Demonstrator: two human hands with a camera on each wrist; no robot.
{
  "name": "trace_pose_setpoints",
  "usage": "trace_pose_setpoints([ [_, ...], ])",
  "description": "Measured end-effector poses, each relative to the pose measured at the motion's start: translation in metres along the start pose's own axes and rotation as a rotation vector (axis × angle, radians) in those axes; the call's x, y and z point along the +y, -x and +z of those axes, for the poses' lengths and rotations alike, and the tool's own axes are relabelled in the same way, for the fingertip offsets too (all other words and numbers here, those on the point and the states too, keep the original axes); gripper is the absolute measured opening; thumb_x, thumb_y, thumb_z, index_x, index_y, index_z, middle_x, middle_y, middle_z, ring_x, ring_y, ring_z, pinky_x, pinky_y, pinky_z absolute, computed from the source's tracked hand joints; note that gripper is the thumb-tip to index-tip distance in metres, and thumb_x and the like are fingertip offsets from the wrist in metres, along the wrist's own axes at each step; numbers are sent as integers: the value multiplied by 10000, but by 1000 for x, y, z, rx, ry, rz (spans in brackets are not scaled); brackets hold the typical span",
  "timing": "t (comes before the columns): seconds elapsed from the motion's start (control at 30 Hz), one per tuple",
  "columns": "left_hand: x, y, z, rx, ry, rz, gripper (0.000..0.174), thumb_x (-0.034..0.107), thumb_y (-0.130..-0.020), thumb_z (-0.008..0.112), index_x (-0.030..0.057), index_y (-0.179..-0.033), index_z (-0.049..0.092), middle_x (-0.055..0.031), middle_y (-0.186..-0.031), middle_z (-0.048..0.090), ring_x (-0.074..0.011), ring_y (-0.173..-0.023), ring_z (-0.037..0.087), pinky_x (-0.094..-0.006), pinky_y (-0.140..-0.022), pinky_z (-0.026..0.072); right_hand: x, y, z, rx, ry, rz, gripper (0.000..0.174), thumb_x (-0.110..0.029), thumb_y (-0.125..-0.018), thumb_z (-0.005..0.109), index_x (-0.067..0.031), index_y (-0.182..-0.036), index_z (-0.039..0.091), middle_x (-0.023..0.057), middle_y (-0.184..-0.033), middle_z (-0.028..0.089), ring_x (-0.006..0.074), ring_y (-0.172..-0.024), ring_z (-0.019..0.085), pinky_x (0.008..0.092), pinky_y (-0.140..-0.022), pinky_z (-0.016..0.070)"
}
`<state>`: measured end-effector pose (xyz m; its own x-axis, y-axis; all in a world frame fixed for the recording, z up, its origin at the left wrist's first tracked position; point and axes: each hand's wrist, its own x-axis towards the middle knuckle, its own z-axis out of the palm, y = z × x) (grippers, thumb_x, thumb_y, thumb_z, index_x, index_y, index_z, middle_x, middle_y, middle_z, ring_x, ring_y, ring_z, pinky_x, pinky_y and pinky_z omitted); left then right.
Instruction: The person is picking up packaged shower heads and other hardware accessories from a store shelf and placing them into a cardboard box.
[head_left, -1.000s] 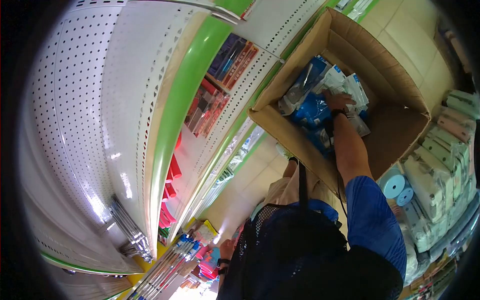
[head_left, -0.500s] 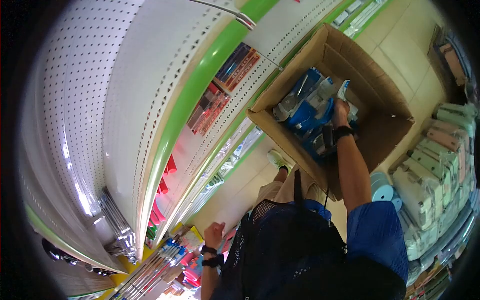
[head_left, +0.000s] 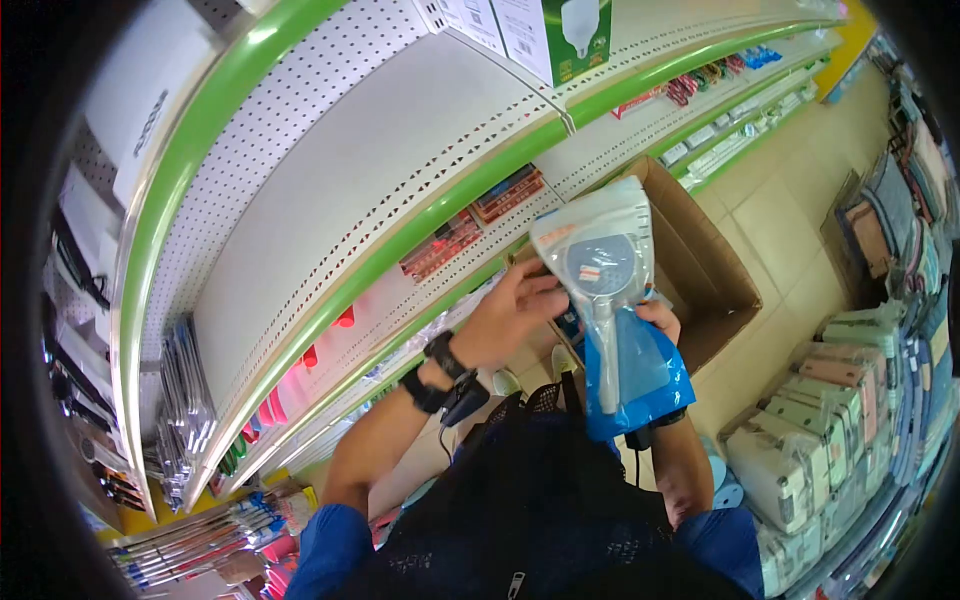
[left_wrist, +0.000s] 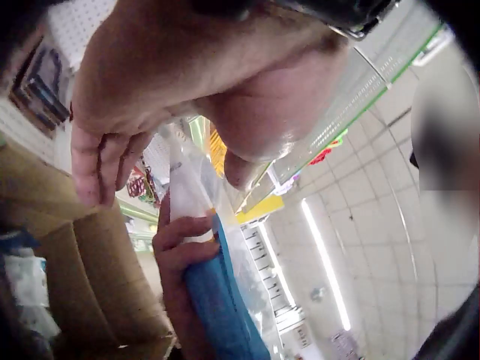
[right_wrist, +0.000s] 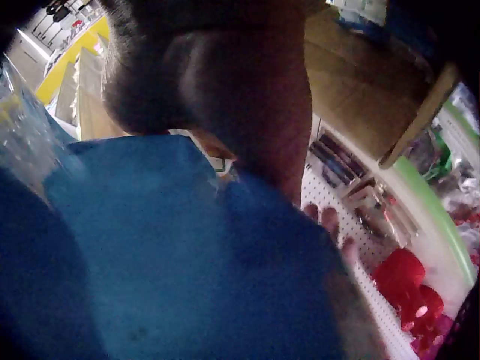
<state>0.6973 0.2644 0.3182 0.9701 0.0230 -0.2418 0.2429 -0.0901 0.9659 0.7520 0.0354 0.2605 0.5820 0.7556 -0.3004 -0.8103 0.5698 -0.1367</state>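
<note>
Shop aisle: white pegboard shelves [head_left: 330,200] with green edges. We are logging the change: a second ago the right hand [head_left: 662,318] was reaching into the cardboard box [head_left: 712,268], and now both hands are holding one pack [head_left: 606,300] up at chest level, clear of the box, so the lift-out looks done. The right hand is gripping its far edge and the left hand [head_left: 508,316] is pinching its near edge. The pack is a glossy, crinkled bag, clear above and blue below, showing a round-headed grey handle inside. The box is matte corrugated board.

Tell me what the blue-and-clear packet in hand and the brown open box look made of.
Blue-and-clear packet: thin glossy plastic film, likely; it shines, wrinkles and shows its contents. Brown open box: matte cardboard, seemingly; dull surface, folded flaps.
</note>
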Motion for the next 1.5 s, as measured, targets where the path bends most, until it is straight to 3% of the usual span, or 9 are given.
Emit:
trace_pose_setpoints([
  [0.2, 44, -17, -19, -34, 361, -30, 392, 252, -985, 597, -24, -1262, 576, -105, -1145, 667, -140, -941, 675, -278, -809, 570, 14, 8, 23, 127, 54, 86, 487, -295, -918, 543, 11, -1296, 543, 194, -1125, 674, 307, -962, 682, 428, -916, 547],
  [0.4, 73, -11, -71, 263, 402, 46, 349, 169, -999, 522, -87, -1234, 553, -165, -1101, 667, -227, -789, 715, -335, -667, 636, 29, 19, 48, -80, -51, -82, 960, -737, -882, 421, -24, -1505, 267, 213, -1495, 393, 404, -1345, 427, 570, -1032, 440],
  [0.47, 84, -11, -90, 294, 425, 33, 347, 141, -1001, 492, -118, -1230, 520, -194, -1102, 657, -273, -826, 715, -348, -682, 643, 30, 18, 56, -438, 169, -11, 989, -716, -872, 474, -36, -1528, 182, 231, -1502, 370, 437, -1335, 425, 611, -1007, 450],
  [0.63, 90, -27, -122, 272, 343, 103, 341, 105, -987, 491, -119, -1243, 490, -209, -1146, 629, -294, -921, 698, -362, -733, 639, 25, -20, 93, -37, 703, -77, 496, -146, -965, 586, 21, -1388, 388, 231, -1180, 640, 344, -922, 707, 371, -652, 617],
  [0.87, 112, -52, -152, 327, 278, 135, 358, 111, -933, 608, -48, -1242, 522, -157, -1140, 615, -256, -986, 670, -378, -811, 609, 19, -66, 143, -92, 759, -200, 314, -95, -942, 610, 51, -1211, 543, 159, -1038, 675, 287, -817, 708, 353, -606, 569],
  [0.93, 124, -49, -143, 593, 9, 162, 663, 264, -897, 695, -103, -1372, 413, -258, -1262, 560, -326, -1214, 556, -426, -949, 525, 13, -71, 161, -105, 765, -226, 294, -95, -943, 608, 52, -1190, 552, 156, -1020, 675, 273, -781, 696, 352, -601, 556],
  [1.03, 120, -52, -146, 626, -530, 295, 641, 366, -851, 708, -26, -1318, 508, -266, -1286, 548, -404, -1226, 529, -470, -971, 470, 11, -83, 176, -124, 770, -294, 266, -97, -946, 603, 52, -1162, 563, 154, -996, 676, 252, -725, 674, 352, -589, 530],
  [1.23, 127, -49, -122, 414, -803, 385, 742, 501, -892, 636, -7, -1404, 460, -329, -1484, 339, -411, -1424, 300, -416, -1138, 310, -2, -128, 194, -356, 644, -224, 217, -67, -968, 542, 96, -1112, 548, 183, -1079, 644, 291, -997, 663, 404, -933, 554],
  [1.5, 114, -63, -108, 230, -1314, 190, 862, 631, -885, 550, 23, -1468, 370, -313, -1540, 229, -445, -1368, 373, -444, -1090, 385, -8, -80, 144, -166, 667, -245, 250, -95, -992, 509, 108, -1136, 539, 247, -1133, 637, 320, -1027, 671, 416, -909, 571],
])
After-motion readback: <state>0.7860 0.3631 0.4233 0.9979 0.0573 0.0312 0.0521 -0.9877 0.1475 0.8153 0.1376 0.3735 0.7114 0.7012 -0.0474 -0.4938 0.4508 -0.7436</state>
